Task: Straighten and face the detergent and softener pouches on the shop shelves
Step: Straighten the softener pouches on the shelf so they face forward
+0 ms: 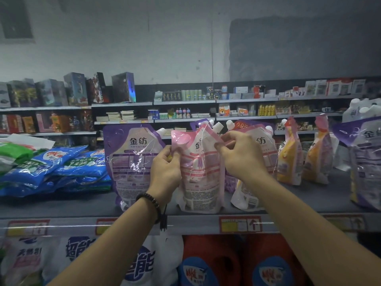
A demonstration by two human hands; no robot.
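1. My left hand [165,164] grips the left edge of the pink pouch [201,176], with the fingers curled round it. A bead bracelet [151,200] sits on that wrist.
2. My right hand [241,159] pinches the pouch's upper right edge between thumb and fingertips.
3. The pink pouch stands upright near the front of the shelf [61,205], its white spout [217,126] angled to the right.
4. Just beside it on the left stands a purple pouch [127,159], upright with a printed panel towards me. My left hand covers its right edge.
5. On the right, a second pink pouch [262,145] leans behind my right hand and forearm and is partly hidden by them.
6. Farther right, two yellow pouches [288,159] stand turned edge-on.
7. On the far left, blue bags [68,168] lie stacked flat.
8. Price labels [240,223] line the shelf front, and red bottles [216,263] stand below it.
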